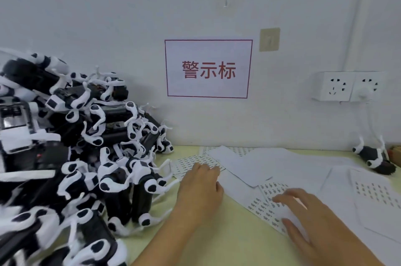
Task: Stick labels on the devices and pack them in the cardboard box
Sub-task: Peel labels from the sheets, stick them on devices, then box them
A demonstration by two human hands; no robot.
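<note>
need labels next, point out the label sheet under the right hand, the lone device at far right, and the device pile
label sheet (268,190), head view, printed upper part
lone device (370,154), head view, dark body
device pile (112,114), head view, dark body of a device mid-heap

A pale yellow-green table (217,250) meets a white wall (130,5). On the wall hangs a white sign (208,68) with a red border and three red characters. Just right of its top corner sits a beige switch plate (269,39). Further right is a white double socket (347,89), with a plug in its right half and a thin cord hanging down. A small hook (226,2) sits higher up
</note>
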